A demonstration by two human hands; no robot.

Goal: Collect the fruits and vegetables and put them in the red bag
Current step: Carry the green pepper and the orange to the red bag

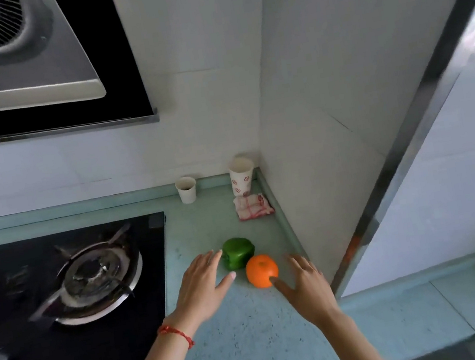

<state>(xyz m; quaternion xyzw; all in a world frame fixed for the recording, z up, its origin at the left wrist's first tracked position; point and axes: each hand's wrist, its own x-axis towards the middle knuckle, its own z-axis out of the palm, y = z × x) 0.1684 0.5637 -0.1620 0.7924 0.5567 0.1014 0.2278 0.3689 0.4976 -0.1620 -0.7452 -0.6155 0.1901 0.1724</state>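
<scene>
Two spread hands, left hand (pixel 202 278) beside green pepper (pixel 239 252), right hand (pixel 303 278) touching orange (pixel 261 270).

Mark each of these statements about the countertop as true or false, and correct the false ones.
1. The green bell pepper and the orange lie next to each other. True.
2. The left hand grips the pepper. False: its fingers are straight, reaching beside it.
3. The right hand has its thumb at the orange. True.
4. Two paper cups stand by the back wall. True.
5. The folded cloth lies on the gas burner. False: it lies in the counter's corner.
</scene>
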